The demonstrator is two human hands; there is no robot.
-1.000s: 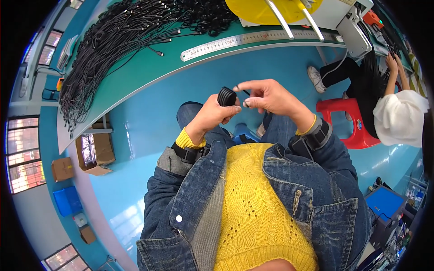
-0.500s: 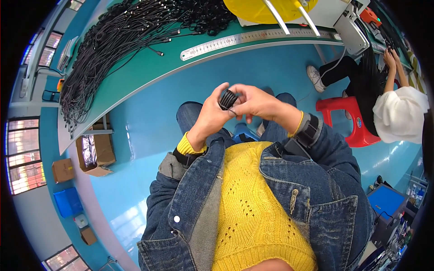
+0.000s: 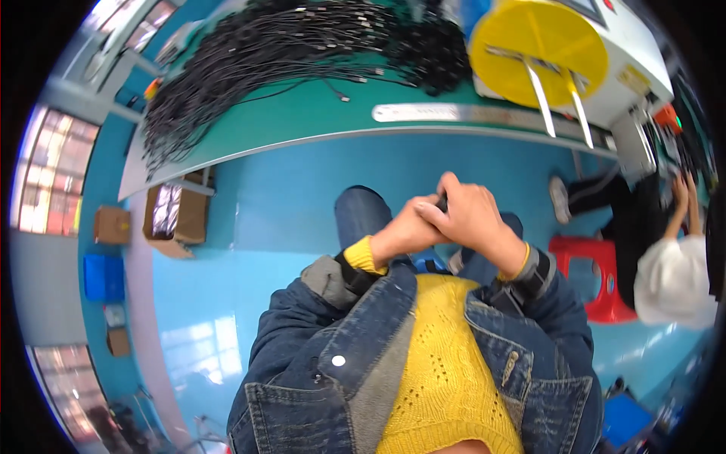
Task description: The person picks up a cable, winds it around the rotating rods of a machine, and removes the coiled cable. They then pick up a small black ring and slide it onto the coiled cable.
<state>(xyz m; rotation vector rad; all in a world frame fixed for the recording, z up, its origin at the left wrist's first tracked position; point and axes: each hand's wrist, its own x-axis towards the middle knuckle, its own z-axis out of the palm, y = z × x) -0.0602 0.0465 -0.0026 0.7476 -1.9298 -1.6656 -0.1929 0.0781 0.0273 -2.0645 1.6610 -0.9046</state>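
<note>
1. Near the middle of the frame, the left hand (image 3: 404,231) and right hand (image 3: 473,219) are pressed together, both clenched around 1 small black thing (image 3: 441,203).
2. Only a tiny bit of it peeks out between the fingers, above the lap.
3. It looks light and hard, easy to pinch by its sides, but small enough to slip.
4. Up top, 1 green table (image 3: 302,121) holds 1 big pile of black cables (image 3: 287,53) and 1 long ruler (image 3: 454,112).
5. At right stands 1 red stool (image 3: 597,261).
</note>
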